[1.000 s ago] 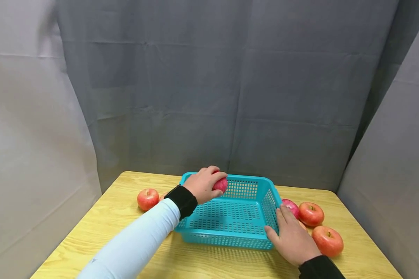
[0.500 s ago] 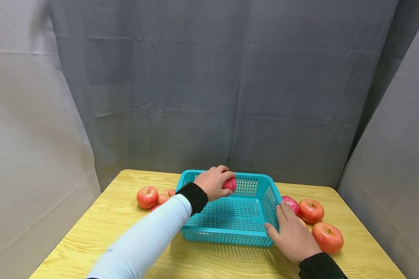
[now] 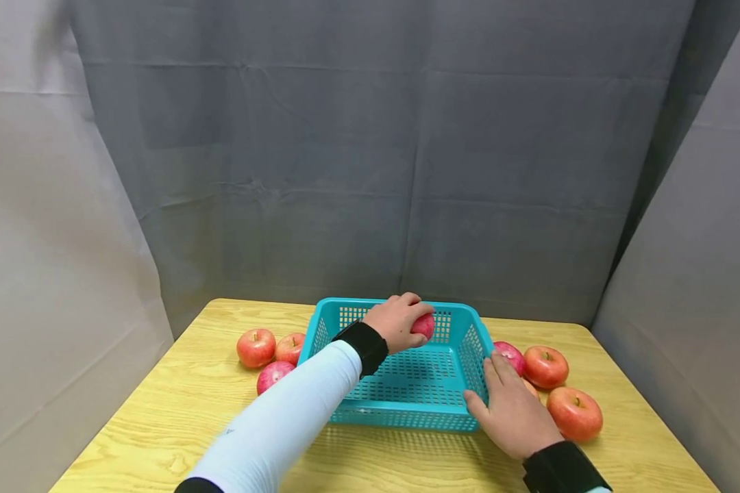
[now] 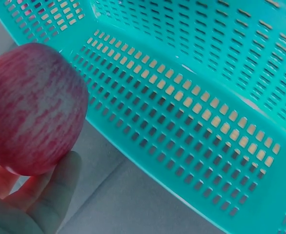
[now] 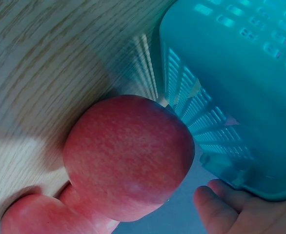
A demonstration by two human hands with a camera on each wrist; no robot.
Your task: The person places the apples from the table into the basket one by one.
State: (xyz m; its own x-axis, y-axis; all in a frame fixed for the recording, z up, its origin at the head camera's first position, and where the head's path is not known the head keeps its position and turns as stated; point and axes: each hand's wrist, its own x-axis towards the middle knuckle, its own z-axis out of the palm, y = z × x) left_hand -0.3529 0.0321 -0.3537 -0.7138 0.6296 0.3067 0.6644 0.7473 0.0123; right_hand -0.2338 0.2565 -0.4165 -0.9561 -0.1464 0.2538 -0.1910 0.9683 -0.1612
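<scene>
A turquoise plastic basket [image 3: 407,413] with perforated walls stands on the table. Over its back part, my left hand [image 3: 397,324] grips a red apple [image 3: 425,326], fingers on top and thumb below. The left wrist view shows this apple [image 4: 35,109] close up, above the basket's wall [image 4: 177,112]. My right hand [image 3: 513,409] rests with fairly straight fingers along the basket's right side. In the right wrist view those fingertips [image 5: 212,207] lie by the rim, with a large apple [image 5: 128,158] near them.
Left of the basket lie a red apple [image 3: 256,348], a second apple [image 3: 289,348] and a pinker one [image 3: 275,375]. Several apples sit right of it, among them a pink one [image 3: 510,357] and a large red one [image 3: 575,414]. Grey cloth [image 3: 321,171] hangs behind the table.
My left hand has carried the apple rightward over the basket, uncovering the apples on the left. My right hand has kept its place at the basket's right side.
</scene>
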